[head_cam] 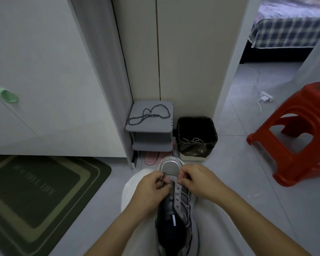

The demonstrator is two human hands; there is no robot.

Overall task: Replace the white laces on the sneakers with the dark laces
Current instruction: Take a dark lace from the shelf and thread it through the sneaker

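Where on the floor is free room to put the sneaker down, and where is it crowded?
Free: the tiles between bin and red stool, and the strip between mat and leg. Crowded: the corner with shelf, slippers and bin.

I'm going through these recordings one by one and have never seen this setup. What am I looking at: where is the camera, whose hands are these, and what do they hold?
There is no machine here. A person wears one wide-angle camera on the head, looking forward and down, so the two arms coming in from below are their own. A grey sneaker rests on their leg, toe pointing away. The left hand pinches a dark lace at the front eyelets. The right hand pinches at the opposite eyelet edge, but what it holds is too small to tell. Ahead, a second dark lace lies on a small grey shelf, and white laces lie in the black-lined bin beside it. A red stool stands on the right.
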